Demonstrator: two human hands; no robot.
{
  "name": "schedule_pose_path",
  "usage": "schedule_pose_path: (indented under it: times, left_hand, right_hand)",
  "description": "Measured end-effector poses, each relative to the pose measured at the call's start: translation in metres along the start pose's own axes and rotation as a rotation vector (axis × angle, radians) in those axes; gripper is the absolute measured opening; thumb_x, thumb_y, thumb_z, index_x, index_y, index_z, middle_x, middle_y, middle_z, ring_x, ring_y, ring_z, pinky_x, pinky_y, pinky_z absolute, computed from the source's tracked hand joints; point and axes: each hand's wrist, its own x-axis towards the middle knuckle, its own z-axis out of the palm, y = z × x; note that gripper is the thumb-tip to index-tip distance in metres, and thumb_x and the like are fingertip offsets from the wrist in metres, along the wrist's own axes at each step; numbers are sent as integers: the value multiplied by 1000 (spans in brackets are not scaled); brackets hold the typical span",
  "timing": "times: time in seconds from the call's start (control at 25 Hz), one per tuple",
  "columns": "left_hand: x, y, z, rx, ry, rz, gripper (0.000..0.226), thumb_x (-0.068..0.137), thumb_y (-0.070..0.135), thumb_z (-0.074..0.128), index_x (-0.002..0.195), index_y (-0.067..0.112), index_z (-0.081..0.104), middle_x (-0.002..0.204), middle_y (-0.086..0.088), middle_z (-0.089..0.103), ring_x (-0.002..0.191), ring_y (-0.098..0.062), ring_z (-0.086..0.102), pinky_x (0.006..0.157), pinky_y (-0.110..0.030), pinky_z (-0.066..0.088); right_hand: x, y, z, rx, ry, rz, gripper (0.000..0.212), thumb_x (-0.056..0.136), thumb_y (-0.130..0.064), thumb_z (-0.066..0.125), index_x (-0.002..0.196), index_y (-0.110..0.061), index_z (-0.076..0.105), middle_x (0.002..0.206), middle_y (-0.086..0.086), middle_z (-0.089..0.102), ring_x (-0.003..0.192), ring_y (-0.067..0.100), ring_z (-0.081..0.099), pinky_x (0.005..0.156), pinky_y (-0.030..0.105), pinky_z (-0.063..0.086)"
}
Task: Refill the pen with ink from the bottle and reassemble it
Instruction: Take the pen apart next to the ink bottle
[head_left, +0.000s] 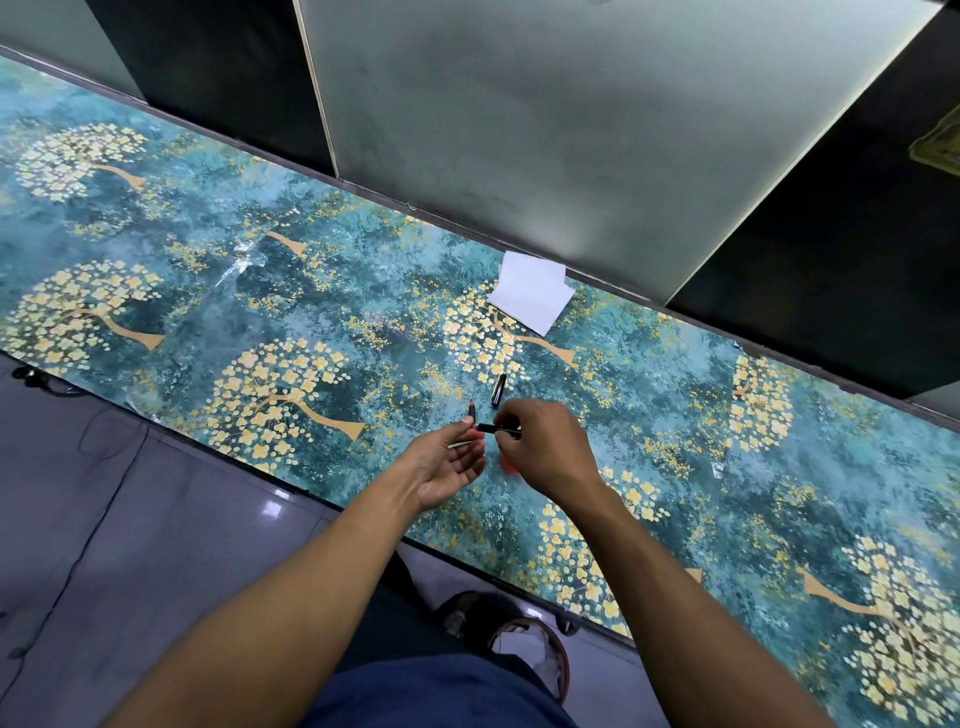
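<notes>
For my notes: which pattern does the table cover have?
Teal table cover with golden flowering trees, in the head view.

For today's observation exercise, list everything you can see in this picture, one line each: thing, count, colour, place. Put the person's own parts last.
table: one, teal with gold trees, across the view
paper: folded white sheets, far edge of the table
pen cap: one, black, on the table beyond the hands
small piece: one, dark with a reddish tip, by the left fingertips
pen barrel: one, black, gripped in the right hand
thin rod: one, pale green, on the left fingers
red thing: one, under the right hand, mostly hidden
floor: grey tiles, near side
left hand: one, palm up, open
right hand: one, curled round the barrel
</notes>
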Motion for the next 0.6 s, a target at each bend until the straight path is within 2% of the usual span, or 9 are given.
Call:
schedule_pose_path:
  times: [0.4, 0.52, 0.6]
  left_hand:
    - [4, 3, -1, -42, -51, 49, 6, 89, 4, 66, 91, 0, 62, 81, -10, 59, 70, -16, 57, 63, -27, 57]
    - [8, 7, -1, -72, -4, 67, 7, 88, 5, 67, 89, 0, 63, 80, -10, 61, 69, -15, 57, 59, -28, 57]
    - [9, 8, -1, -85, -6, 83, 6, 88, 9, 67, 88, 3, 65, 80, -9, 64, 72, -17, 60, 63, -31, 56]
  right_hand:
    - [5, 2, -4, -47, -41, 8, 9, 87, -23, 65, 94, -24, 70, 93, -4, 72, 85, 22, 65, 69, 34, 54]
    - [7, 4, -6, -35, -55, 25, 10, 87, -23, 66, 96, -24, 71, 95, -3, 74, 87, 23, 67, 71, 35, 55]
    - [9, 5, -6, -28, -63, 38, 12, 87, -24, 67, 98, -24, 72, 96, -3, 75, 88, 23, 67, 73, 36, 56]
